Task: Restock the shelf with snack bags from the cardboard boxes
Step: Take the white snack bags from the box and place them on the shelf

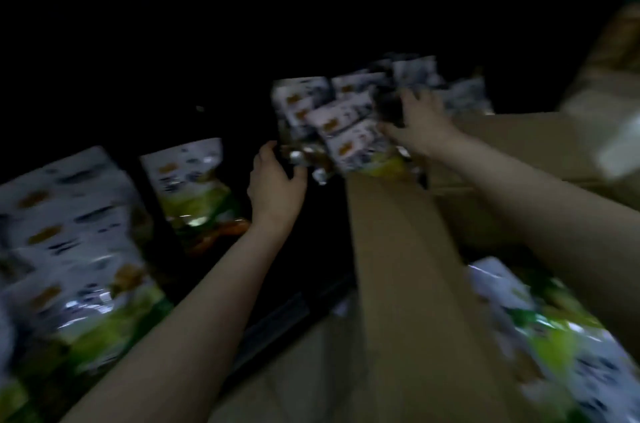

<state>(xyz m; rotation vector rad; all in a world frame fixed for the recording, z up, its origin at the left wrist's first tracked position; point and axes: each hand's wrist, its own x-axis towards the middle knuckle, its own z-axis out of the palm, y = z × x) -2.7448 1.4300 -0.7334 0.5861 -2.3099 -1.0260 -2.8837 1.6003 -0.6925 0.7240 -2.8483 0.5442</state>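
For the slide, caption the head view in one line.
Both hands, left hand and right hand, grip a bunch of snack bags above an open cardboard box, blurred, in dim light.

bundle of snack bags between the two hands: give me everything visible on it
The bundle of snack bags is several overlapping glossy packets, white with dark and orange print, yellow-green toward the bottom; motion blur hides the text. They fan out, tilted, above the far end of the cardboard box flap, against a dark background. The left hand grips the lower left edge; the right hand holds the right side, fingers spread over the packets. The exact count cannot be told.
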